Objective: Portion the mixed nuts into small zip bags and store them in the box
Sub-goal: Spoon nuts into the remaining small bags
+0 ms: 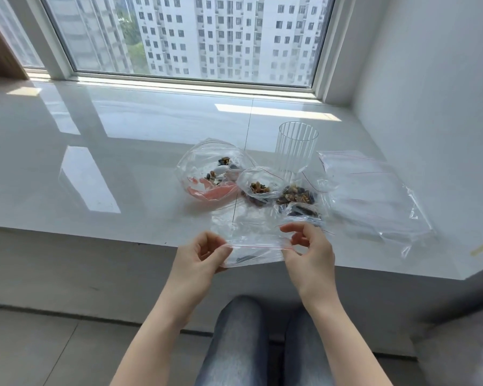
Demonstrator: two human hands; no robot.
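I hold a small clear zip bag [255, 238] over the front edge of the white sill. My left hand [204, 253] pinches its left end at the red zip line, and my right hand [307, 246] pinches the right end. A few dark nuts lie low in it. Behind it, a large open bag of mixed nuts [215, 174] lies on the sill with a white scoop inside. To its right lie small bags holding nuts [262, 188], one more of these bags [297, 195] and a third [304, 211].
A ribbed clear glass [296, 147] stands behind the small bags. A stack of empty zip bags [374, 196] lies at the right near the wall. The glossy white sill [95, 151] stretches left under the window. My knees are below the sill's edge.
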